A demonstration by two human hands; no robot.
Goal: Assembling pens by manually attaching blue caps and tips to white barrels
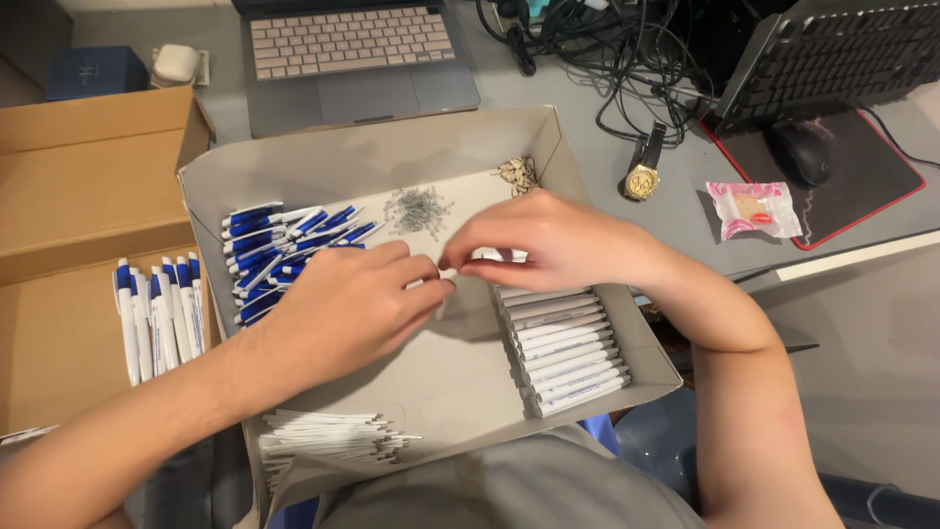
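My left hand [343,304] and my right hand [534,240] meet over the middle of a shallow grey cardboard tray [441,382], fingertips pinched together on a small white pen part [460,266] held between them. Left of my hands lies a pile of blue and white pen caps [279,250]. White pen barrels [568,343] are lined up in a row under my right wrist. A small heap of metal springs [419,208] lies just beyond my fingers. Thin white refills [328,436] are stacked at the tray's near edge.
A brown cardboard box [69,196] at left holds several finished blue and white pens [157,318]. Beyond the tray are a laptop [352,59], tangled cables [597,49], a gold wristwatch [643,176], a wrapped snack [754,209], a black mouse [798,152] and a black keyboard [842,49].
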